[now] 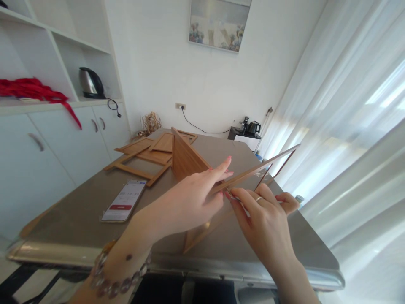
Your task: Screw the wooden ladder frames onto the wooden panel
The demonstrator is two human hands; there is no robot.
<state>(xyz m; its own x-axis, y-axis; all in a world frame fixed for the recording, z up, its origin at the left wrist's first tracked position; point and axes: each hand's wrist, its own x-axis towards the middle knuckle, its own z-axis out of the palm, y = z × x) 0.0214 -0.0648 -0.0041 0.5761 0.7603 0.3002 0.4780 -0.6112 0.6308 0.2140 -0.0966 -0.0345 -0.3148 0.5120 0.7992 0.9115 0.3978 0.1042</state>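
My left hand (190,198) rests against an upright wooden panel (185,162) on the grey table (79,228), fingers stretched toward a thin wooden frame piece (262,166). My right hand (265,219) pinches the near end of that frame piece, which slants up to the right. A ring shows on the right hand and a bead bracelet on my left wrist. More flat wooden frames and panels (142,158) lie on the table's far left part.
A phone (124,200) with a lit screen lies on the table left of my hands. White cabinets with a kettle (90,83) and red cloth (31,89) stand at left. Curtains hang at right; a small stand with a coffee maker (249,126) is behind.
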